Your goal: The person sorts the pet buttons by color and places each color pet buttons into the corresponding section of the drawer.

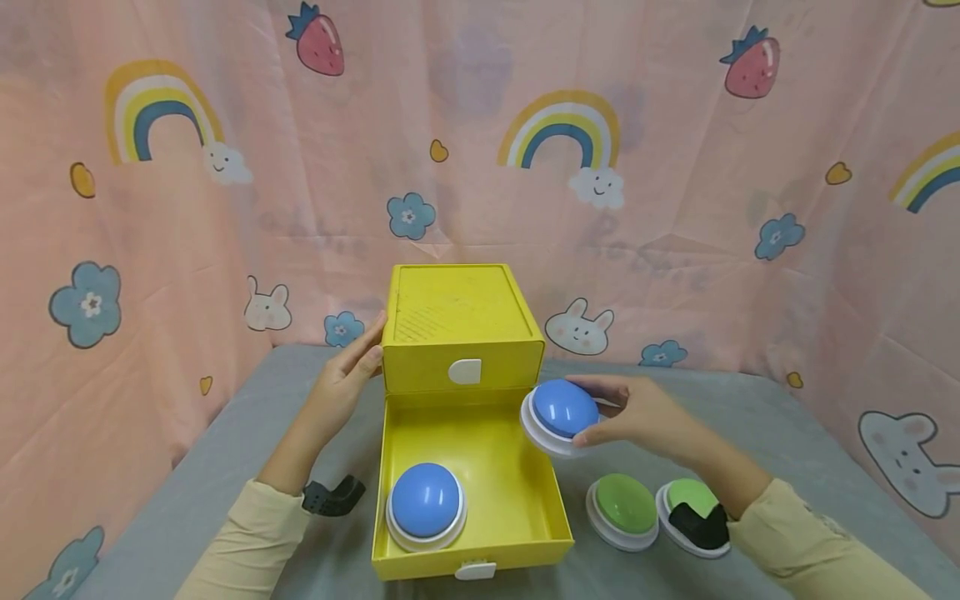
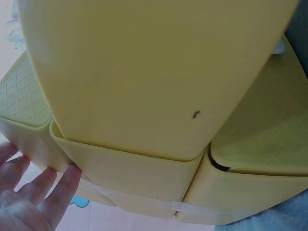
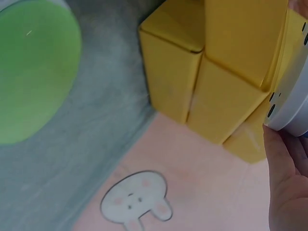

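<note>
A yellow box with stacked drawers [image 1: 467, 304] stands on the table, its lower drawer [image 1: 498, 492] pulled out toward me. In the drawer's front left corner sits a blue dome push button [image 1: 427, 500] on a white base. My right hand [image 1: 648, 421] pinches a second blue push button [image 1: 564, 408] by its edge, tilted, at the drawer's right rim near the back. In the right wrist view the white underside of this held button [image 3: 291, 101] shows. My left hand [image 1: 339, 396] touches the box's left side with extended fingers [image 2: 67, 185].
Two green push buttons, one nearer [image 1: 626, 502] and one farther right [image 1: 693, 497], lie on the grey cloth [image 1: 757, 433] right of the drawer. A black wrist-worn piece [image 1: 699, 527] overlaps the farther one. A pink patterned curtain [image 1: 480, 208] hangs behind the table.
</note>
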A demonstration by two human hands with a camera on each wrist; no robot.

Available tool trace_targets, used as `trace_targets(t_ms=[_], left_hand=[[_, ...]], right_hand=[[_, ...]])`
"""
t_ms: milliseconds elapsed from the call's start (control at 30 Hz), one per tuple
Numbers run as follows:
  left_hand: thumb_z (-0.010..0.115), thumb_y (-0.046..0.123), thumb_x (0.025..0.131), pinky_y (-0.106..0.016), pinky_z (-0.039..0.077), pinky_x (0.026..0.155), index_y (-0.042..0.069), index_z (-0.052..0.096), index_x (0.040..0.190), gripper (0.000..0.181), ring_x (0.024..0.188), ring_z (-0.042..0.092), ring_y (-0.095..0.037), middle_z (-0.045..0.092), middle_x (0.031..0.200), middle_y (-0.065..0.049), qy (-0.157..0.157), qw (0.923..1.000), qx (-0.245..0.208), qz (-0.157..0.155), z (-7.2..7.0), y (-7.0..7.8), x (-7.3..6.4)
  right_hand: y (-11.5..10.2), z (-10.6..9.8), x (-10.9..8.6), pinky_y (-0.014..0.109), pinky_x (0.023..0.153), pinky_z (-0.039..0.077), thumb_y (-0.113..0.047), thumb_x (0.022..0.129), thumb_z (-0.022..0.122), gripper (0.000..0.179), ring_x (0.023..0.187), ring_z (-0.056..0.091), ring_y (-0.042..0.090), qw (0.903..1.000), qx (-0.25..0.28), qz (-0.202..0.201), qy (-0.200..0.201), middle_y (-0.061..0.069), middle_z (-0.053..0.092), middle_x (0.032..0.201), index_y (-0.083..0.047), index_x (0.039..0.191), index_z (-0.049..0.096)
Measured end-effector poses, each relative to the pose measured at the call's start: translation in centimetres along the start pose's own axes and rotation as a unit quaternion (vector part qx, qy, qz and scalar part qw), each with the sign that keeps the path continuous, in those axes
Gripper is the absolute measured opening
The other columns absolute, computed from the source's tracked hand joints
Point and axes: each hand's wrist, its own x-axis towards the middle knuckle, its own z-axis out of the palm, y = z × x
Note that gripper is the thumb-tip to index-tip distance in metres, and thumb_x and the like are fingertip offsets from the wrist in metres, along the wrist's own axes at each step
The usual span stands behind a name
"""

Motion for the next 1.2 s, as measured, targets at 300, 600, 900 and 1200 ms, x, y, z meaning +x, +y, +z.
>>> trace_targets(t_ms=[300, 600, 900, 1200], left_hand=[[0.038, 0.027, 0.109, -0.054, 0.042, 0.112, 0.020, 0.026, 0.159, 0.051, 0.148, 0.035, -0.028, 0.023, 0.166, 0.000, 0.002, 1.0000, -0.002, 0.002, 0.0, -0.1, 0.0], [0.038, 0.029, 0.109, -0.054, 0.041, 0.113, 0.023, 0.026, 0.159, 0.051, 0.148, 0.035, -0.028, 0.023, 0.166, 0.001, -0.003, 1.0000, -0.001, 0.003, -0.1, -0.2, 0.0], [0.039, 0.031, 0.109, -0.055, 0.041, 0.113, 0.024, 0.026, 0.159, 0.052, 0.149, 0.034, -0.029, 0.023, 0.166, 0.002, -0.004, 1.0000, -0.001, -0.002, -0.1, -0.2, 0.1], [0.039, 0.031, 0.109, -0.057, 0.040, 0.113, 0.024, 0.025, 0.159, 0.052, 0.149, 0.033, -0.027, 0.023, 0.166, 0.004, -0.007, 0.9999, -0.008, -0.001, -0.2, -0.3, 0.1]], right_hand=[[-1.3, 1.6, 0.9, 0.043, 0.101, 0.054, -0.030, 0.074, 0.089, 0.080, 0.135, 0.051, 0.038, 0.9997, 0.001, -0.012, -0.021, 0.016, 0.054, 0.147, -0.010, 0.143, 0.055], [-2.0, 3.5, 2.1, 0.046, 0.104, 0.051, -0.029, 0.072, 0.091, 0.078, 0.133, 0.054, 0.036, 0.9990, 0.001, -0.020, -0.039, 0.015, 0.057, 0.144, -0.009, 0.140, 0.058], [-2.3, 5.4, 3.3, 0.047, 0.105, 0.051, -0.025, 0.072, 0.091, 0.074, 0.128, 0.059, 0.033, 0.9971, -0.039, -0.044, -0.049, 0.014, 0.061, 0.139, -0.008, 0.138, 0.060], [-2.6, 7.0, 3.9, 0.045, 0.104, 0.052, -0.030, 0.069, 0.092, 0.074, 0.124, 0.063, 0.029, 0.9891, -0.118, -0.078, -0.040, 0.011, 0.066, 0.132, -0.009, 0.134, 0.063]])
